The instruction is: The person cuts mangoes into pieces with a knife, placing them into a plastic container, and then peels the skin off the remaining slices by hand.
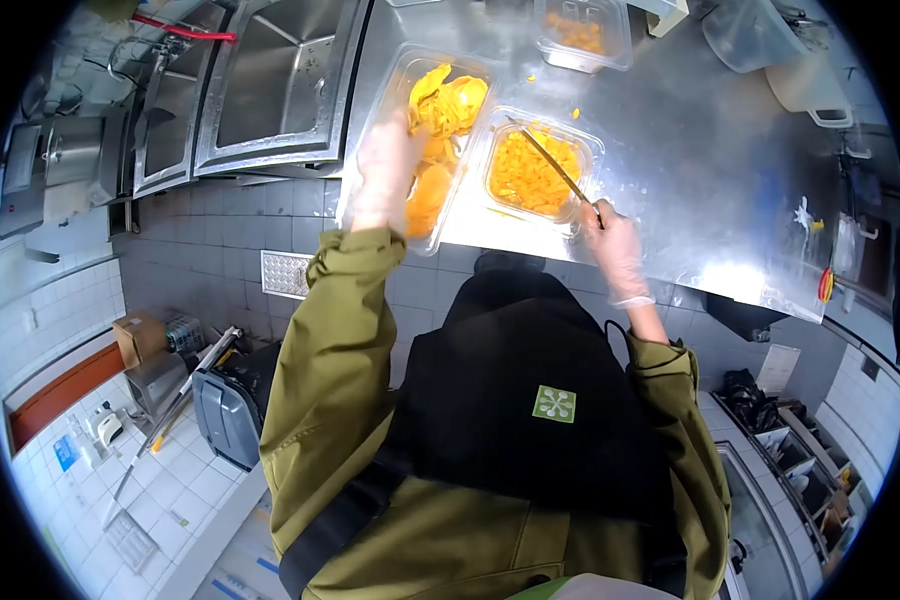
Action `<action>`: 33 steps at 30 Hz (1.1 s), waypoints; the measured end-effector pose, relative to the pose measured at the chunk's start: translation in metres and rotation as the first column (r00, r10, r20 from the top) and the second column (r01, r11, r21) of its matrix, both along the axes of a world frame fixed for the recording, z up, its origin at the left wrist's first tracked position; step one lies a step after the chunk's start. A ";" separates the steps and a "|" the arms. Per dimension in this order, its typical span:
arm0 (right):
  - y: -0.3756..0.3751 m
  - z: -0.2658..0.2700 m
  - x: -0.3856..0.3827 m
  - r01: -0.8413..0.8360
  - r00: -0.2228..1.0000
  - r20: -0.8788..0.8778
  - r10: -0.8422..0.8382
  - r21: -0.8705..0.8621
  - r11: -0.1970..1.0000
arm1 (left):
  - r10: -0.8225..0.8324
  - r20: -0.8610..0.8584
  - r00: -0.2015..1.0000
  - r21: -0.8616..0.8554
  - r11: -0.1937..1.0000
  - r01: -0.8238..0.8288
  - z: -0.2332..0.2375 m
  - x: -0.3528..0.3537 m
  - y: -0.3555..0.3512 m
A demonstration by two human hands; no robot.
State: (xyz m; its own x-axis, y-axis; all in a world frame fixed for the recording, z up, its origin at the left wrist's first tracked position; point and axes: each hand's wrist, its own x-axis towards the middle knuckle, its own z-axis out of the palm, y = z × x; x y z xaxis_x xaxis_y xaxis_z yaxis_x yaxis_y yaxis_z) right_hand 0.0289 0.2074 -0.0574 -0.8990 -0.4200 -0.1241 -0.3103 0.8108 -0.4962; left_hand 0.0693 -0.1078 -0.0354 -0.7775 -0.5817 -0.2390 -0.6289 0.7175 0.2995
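Observation:
My right hand (613,250), in a clear glove, is closed around the handle of a knife (555,166). The blade lies across the top of a clear square container (592,160) filled with diced orange-yellow fruit (530,175) that looks like mango. To the left stands a long clear tray (395,85) holding yellow peels (462,100) and larger fruit pieces (430,190). My left hand (385,170), also gloved, is at that tray's left side. Motion smears its fingers, so their grip cannot be made out.
All this rests on a steel worktop (690,180). Another clear container (583,40) with orange pieces stands at the back, and translucent tubs (755,40) are at the far right. A steel sink (280,85) adjoins on the left. A few fruit bits lie on the worktop.

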 end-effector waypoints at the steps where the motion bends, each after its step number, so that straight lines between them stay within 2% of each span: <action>1: 0.000 0.000 0.000 0.007 1.000 -0.006 -0.007 -0.012 1.000 | -0.032 0.071 0.997 0.011 0.999 0.031 -0.009 0.010 0.001; 3: 0.001 0.000 0.002 0.001 1.000 -0.026 -0.001 -0.018 1.000 | -0.158 0.146 0.977 -0.001 0.987 0.160 -0.027 0.031 0.021; 6: -0.001 0.002 0.004 -0.010 0.999 -0.037 0.009 -0.028 1.000 | -0.241 0.151 0.959 -0.188 0.945 0.267 -0.073 0.046 0.032; 9: -0.004 0.007 0.006 -0.015 1.000 -0.022 0.015 -0.020 1.000 | -0.309 0.016 0.951 -0.339 0.893 0.296 -0.090 0.048 0.029; 12: -0.008 0.010 0.005 -0.015 1.000 -0.023 0.015 -0.024 1.000 | -0.325 0.150 0.934 -0.053 0.940 0.336 -0.079 0.044 0.028; 15: -0.009 0.014 0.007 0.016 1.000 -0.006 -0.016 -0.060 0.998 | -0.279 0.109 0.954 0.058 0.960 0.274 -0.048 0.041 0.034; 18: -0.006 0.014 0.007 0.044 0.997 0.067 -0.036 -0.130 0.991 | -0.176 0.111 0.978 0.121 0.979 0.163 -0.054 0.044 0.026; 19: -0.004 0.014 0.006 0.056 0.994 0.098 -0.041 -0.154 0.986 | -0.066 -0.007 0.998 0.267 0.961 0.065 -0.056 0.047 0.021; 21: -0.003 0.017 0.006 0.146 0.968 0.235 -0.089 -0.237 0.961 | 0.197 -0.177 0.964 0.564 0.823 -0.065 -0.057 0.053 0.013; 22: -0.003 0.019 0.008 0.195 0.946 0.305 -0.108 -0.273 0.942 | 0.358 -0.284 0.889 0.771 0.636 -0.010 -0.057 0.054 0.011; 23: -0.003 0.020 0.009 0.250 0.916 0.384 -0.119 -0.313 0.916 | 0.350 -0.382 0.855 0.749 0.659 0.064 -0.059 0.053 0.013; 25: -0.003 0.022 0.009 0.359 0.840 0.531 -0.117 -0.380 0.852 | 0.330 -0.566 0.755 0.682 0.703 0.204 -0.032 0.040 0.032; 26: -0.004 0.022 0.009 0.368 0.838 0.533 -0.116 -0.396 0.841 | 0.367 -0.583 0.725 0.718 0.651 0.248 -0.012 0.034 0.048; 29: -0.006 0.024 0.009 0.404 0.826 0.550 -0.120 -0.431 0.807 | 0.466 -0.506 0.726 0.841 0.453 0.296 0.004 0.017 0.084; 33: -0.001 0.026 0.010 0.471 0.777 0.621 -0.104 -0.462 0.751 | 0.513 -0.353 0.782 0.926 0.309 0.215 0.000 0.005 0.113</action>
State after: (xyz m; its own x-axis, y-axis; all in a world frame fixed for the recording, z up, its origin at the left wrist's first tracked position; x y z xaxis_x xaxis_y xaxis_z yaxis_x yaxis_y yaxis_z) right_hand 0.0389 0.2066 -0.0315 -0.8439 -0.3028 -0.4429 0.3486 0.3183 -0.8816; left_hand 0.0746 0.0053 -0.0358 -0.8733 -0.3871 -0.2958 -0.1626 -0.3407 0.9260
